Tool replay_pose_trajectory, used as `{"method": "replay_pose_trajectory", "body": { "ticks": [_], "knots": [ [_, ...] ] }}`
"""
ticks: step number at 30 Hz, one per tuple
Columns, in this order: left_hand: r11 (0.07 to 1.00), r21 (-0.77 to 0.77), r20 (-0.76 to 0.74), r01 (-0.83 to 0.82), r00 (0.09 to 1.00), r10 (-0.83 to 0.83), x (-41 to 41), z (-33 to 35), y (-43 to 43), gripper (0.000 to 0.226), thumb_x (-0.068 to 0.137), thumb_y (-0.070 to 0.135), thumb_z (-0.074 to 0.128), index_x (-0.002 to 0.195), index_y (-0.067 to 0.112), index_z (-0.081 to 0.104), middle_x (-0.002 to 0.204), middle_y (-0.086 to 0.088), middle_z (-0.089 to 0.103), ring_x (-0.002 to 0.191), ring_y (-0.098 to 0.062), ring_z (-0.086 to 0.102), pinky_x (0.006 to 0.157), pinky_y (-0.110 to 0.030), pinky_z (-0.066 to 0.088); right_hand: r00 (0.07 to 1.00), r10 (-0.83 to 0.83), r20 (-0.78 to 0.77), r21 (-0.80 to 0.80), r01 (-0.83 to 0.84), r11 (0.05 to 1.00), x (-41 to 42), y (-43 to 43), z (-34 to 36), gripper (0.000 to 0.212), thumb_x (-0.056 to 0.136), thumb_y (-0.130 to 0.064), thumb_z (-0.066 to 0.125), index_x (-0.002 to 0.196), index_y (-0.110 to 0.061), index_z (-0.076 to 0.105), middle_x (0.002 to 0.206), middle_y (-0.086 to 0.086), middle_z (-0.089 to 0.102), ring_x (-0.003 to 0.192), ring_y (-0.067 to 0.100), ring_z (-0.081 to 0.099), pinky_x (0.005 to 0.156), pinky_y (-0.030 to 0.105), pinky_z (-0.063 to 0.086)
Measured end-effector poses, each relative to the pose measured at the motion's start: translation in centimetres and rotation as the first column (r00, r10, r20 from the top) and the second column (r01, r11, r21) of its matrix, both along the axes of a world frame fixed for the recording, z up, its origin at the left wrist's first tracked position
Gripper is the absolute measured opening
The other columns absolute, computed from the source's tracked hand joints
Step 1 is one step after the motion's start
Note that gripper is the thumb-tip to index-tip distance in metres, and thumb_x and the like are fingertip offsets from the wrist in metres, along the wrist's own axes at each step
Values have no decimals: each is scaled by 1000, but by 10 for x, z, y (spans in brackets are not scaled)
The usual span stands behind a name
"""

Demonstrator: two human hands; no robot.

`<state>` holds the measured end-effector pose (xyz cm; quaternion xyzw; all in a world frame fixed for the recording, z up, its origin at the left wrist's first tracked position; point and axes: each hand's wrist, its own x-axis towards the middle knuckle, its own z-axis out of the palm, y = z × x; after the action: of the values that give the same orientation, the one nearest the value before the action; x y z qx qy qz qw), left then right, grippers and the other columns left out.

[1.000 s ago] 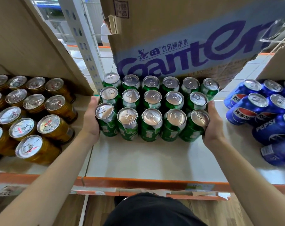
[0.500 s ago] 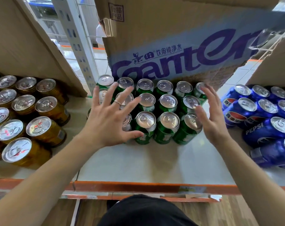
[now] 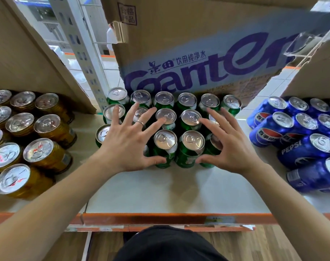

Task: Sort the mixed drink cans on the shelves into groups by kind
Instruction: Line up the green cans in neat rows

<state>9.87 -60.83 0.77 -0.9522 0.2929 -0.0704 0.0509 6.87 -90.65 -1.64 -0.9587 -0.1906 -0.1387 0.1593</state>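
In the head view, both hands are spread wide with straight fingers and hold nothing. The left hand [image 3: 126, 146], with a ring [image 3: 141, 123] on one finger, and the right hand [image 3: 230, 146] hover over the block of green cans [image 3: 166, 140]. The thumbs lie near the front row, but whether any fingertip actually touches a lid I cannot tell. The green cans stand upright in tight rows directly under and beyond both palms, on the white shelf [image 3: 169, 191]. Outward of the left hand, well apart, sits a group of gold cans [image 3: 47, 125]. Outward of the right hand sits a group of blue cans [image 3: 309, 149], so the three kinds look already grouped. The cans are probably stiff but thin-walled, smooth and a little slippery, fairly heavy if full, and easy to dent. A single can is best gripped round its side, while the whole block is best squeezed from its two outer flanks. The blue cans read "PEPSI" and carry Chinese characters. Beyond the fingertips, the cardboard box [image 3: 198, 44] shows large purple letters, apparently "Ganten", above "饮用纯净水". The green and gold labels cannot be read from above.
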Motion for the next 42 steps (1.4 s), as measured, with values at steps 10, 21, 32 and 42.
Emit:
{"method": "replay_pose_trajectory", "body": {
  "ticks": [10,21,32,42],
  "knots": [
    [996,16,18,89,996,-89,2,-10,-18,100,68,85,47,154,39,24,163,-4,26,146,-43,27,109,-72,22,999,35,-29,-26,-35,999,-4,5,4,93,69,-81,55,144,-26,47,157,-7,33,147,33,23,113,49,32],
    [997,4,-11,79,997,-79,1,-6,-19,100,67,88,44,152,36,33,161,-2,31,146,-39,30,113,-66,26,838,-515,-183,300,546,782,55,-58,24,55,88,-36,68,138,-19,50,131,13,54,112,34,57,95,50,49],
    [998,-24,-28,59,998,-60,-1,-7,-20,99,67,89,47,151,37,35,162,1,29,147,-35,29,113,-62,30,887,-302,-350,-61,301,952,85,-69,49,51,85,-33,71,132,-18,59,129,17,56,116,35,52,96,34,41],
    [998,-37,-28,54,998,-55,-2,-7,-22,100,66,89,50,151,38,34,162,4,27,148,-33,27,113,-61,31,887,-280,-367,-62,277,959,83,-72,61,56,78,-40,72,131,-25,59,126,8,63,114,32,56,92,35,47]
  ]
}}
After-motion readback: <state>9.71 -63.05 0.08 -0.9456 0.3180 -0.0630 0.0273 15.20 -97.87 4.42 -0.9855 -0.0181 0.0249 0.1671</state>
